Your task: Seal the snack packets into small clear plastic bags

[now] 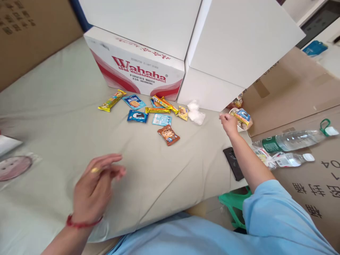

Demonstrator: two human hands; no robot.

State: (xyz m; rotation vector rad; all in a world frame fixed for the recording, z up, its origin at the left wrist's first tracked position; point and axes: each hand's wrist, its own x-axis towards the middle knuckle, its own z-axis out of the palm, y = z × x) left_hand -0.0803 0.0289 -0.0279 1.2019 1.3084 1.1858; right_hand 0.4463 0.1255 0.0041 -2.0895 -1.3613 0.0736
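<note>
My left hand (97,187), with a gold ring and a red cord bracelet, hovers over the cloth, fingers loosely stretched and nothing in them. At the far right my right hand (228,123) is curled closed beside a white bowl (234,110) of snack packs; whatever it may hold is hidden. Wrapped snacks lie in front of the boxes: a brown cookie pack (169,135), a dark blue pack (137,116), a light blue pack (162,119), a blue biscuit pack (134,102), several yellow bars, one (112,100) apart on the left, and white packets (196,113).
A Wahaha water carton (140,69) and white boxes (212,85) stand at the back. On the right are a black phone (233,163), a large bottle (294,140), a smaller bottle (292,160) and cardboard boxes (281,95). A green stool (235,205) stands below the edge.
</note>
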